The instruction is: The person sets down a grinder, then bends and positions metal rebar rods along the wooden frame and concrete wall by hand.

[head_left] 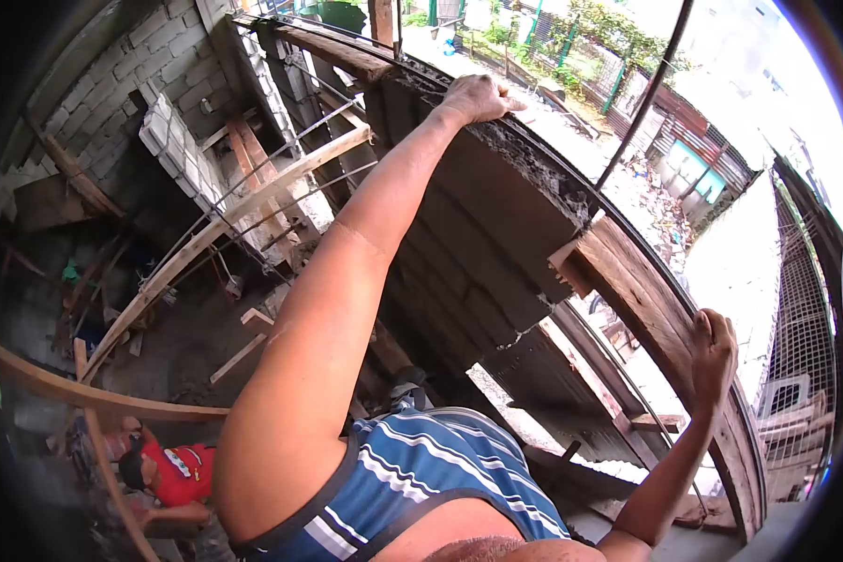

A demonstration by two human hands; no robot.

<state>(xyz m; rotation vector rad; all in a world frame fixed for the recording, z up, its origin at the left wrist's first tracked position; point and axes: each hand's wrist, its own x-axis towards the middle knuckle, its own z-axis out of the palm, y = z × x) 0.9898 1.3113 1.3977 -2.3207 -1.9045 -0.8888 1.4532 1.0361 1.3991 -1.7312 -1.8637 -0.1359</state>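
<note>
My left hand [479, 99] reaches far out and is closed over the top edge of a dark, rough-faced beam [534, 173], where a thin steel bar [648, 255] runs along it. Lower down at the right, my right hand [715, 358] has its fingers curled over the same bar, beside a wooden plank [639, 281] fixed along the beam. What lies under both palms is hidden. An upright rod [648, 98] rises from the edge between my hands.
Timber struts [225, 225] and thin rods cross the space at the left. Below, a person in a red shirt [180, 473] is near the floor. A block wall [159, 66] stands behind. Beyond the beam are a rusty sheet fence [688, 126] and wire mesh [796, 309].
</note>
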